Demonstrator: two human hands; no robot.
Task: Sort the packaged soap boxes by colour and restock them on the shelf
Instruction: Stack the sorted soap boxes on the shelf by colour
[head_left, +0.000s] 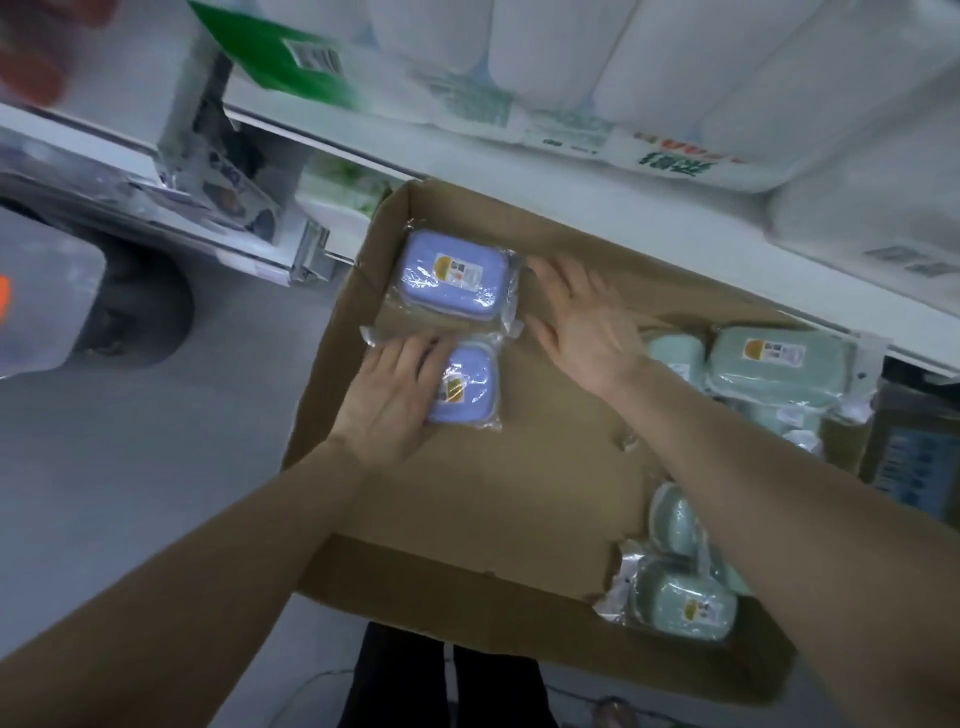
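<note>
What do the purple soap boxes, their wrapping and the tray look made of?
Purple soap boxes: likely matte plastic, smooth with rounded moulded edges. Wrapping: thin clear film, glossy and crinkled. Tray: brown cardboard, dull, with torn edges.

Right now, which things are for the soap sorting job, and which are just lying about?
For the job: far purple soap box, near purple soap box under the left hand, mint-green soap boxes, cardboard box, right hand.
Just lying about: toilet-roll packs, green packet.
</note>
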